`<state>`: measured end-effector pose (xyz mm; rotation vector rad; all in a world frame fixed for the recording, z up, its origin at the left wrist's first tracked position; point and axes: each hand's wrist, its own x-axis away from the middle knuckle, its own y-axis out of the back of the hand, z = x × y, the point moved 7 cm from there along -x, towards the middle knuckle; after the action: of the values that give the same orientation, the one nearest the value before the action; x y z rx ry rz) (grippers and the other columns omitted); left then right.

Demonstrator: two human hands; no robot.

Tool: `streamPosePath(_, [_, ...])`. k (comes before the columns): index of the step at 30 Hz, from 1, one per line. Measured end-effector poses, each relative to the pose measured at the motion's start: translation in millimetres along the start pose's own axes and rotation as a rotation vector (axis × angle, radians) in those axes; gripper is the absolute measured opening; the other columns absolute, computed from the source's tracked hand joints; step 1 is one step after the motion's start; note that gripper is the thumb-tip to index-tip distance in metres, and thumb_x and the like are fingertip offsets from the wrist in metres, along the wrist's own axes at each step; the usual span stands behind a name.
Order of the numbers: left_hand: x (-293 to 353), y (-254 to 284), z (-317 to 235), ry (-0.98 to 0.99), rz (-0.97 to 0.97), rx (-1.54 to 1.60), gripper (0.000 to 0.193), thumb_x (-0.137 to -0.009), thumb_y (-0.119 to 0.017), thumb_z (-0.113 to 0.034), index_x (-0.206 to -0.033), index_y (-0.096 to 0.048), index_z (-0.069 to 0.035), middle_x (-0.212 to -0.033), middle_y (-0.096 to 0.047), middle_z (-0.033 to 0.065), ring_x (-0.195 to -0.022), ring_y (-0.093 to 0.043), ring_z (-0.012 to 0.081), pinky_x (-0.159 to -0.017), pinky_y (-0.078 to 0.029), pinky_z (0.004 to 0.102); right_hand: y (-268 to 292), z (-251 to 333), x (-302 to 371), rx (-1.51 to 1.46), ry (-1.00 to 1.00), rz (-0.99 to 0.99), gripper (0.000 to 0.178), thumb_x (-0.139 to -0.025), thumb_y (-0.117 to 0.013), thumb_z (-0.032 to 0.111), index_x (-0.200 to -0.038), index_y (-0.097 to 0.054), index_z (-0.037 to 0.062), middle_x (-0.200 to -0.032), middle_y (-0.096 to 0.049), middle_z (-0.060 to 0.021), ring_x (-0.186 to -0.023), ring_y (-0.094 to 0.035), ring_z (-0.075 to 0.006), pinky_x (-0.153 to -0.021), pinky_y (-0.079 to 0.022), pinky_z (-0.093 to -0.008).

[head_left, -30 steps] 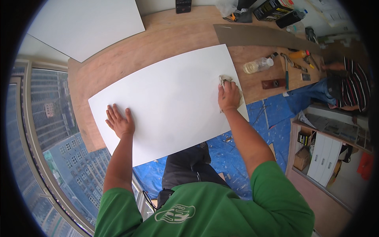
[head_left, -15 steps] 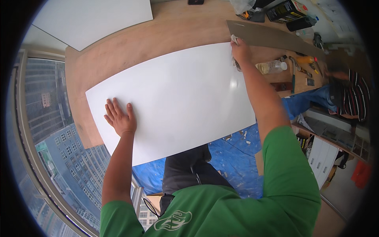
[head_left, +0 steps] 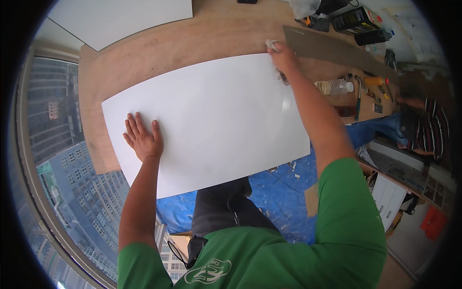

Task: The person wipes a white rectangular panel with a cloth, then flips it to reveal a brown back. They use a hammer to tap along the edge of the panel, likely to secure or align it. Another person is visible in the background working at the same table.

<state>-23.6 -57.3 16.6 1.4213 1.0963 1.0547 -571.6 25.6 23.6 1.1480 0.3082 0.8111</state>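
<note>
A large glossy white panel (head_left: pixel 211 115) lies on the wooden worktop (head_left: pixel 139 55), its near edge overhanging above the floor. Flat on the panel's left part rests my left hand (head_left: pixel 145 139), fingers spread and holding nothing. At the far right corner of the panel, my right hand (head_left: pixel 284 60) is closed around a crumpled light-coloured rag (head_left: pixel 272 45). Part of the rag pokes out at the fingertips and a darker bit shows under the palm. The palm hides the rest of it.
Right of my forearm lie a clear plastic bottle (head_left: pixel 337 87), a hammer (head_left: pixel 358 98) and an orange bottle (head_left: pixel 375 81). A brown board (head_left: pixel 317 45) stretches behind. Another white panel (head_left: pixel 120 19) is at the far left, beside the window (head_left: pixel 53 106). A person in a striped shirt (head_left: pixel 430 127) stands at the right.
My right hand has moved left along the panel's far edge with the rag. The left hand stays flat on the panel. The whole view has shifted slightly.
</note>
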Motion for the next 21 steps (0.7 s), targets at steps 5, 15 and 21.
streamPosePath(5, [0.1,-1.1,1.4,-0.002,0.000,-0.017,0.075,-0.104,-0.033,-0.061,-0.163,-0.028,-0.015,-0.173,-0.016,0.0081,-0.160,-0.010,0.0250,-0.129,-0.001,0.0498,36.5,-46.3,-22.6,0.160,-0.068,-0.075,0.040,-0.097,-0.061,0.039,-0.129,-0.066,0.0160,-0.134,-0.064,-0.0133,-0.124,-0.060,-0.0369,-0.101,-0.050,-0.0466])
streamPosePath(15, [-1.4,2.4,-1.2,-0.004,-0.002,-0.039,0.075,-0.104,-0.033,-0.061,-0.163,-0.027,-0.016,-0.173,-0.016,0.0075,-0.160,-0.009,0.0246,-0.129,-0.001,0.0502,-18.0,56.3,27.9,0.088,0.228,0.041,0.030,-0.100,-0.060,0.035,-0.122,-0.065,0.0149,-0.131,-0.062,-0.0114,-0.122,-0.059,-0.0360,-0.100,-0.050,-0.0489])
streamPosePath(21, [0.3,-0.9,0.8,0.006,0.015,-0.026,0.075,-0.104,-0.033,-0.061,-0.163,-0.027,-0.016,-0.173,-0.016,0.0070,-0.160,-0.009,0.0239,-0.129,-0.002,0.0502,39.7,-36.3,-0.9,0.240,-0.102,-0.010,0.036,-0.103,-0.053,0.038,-0.134,-0.061,0.0195,-0.144,-0.057,-0.0102,-0.131,-0.056,-0.0356,-0.105,-0.048,-0.0479])
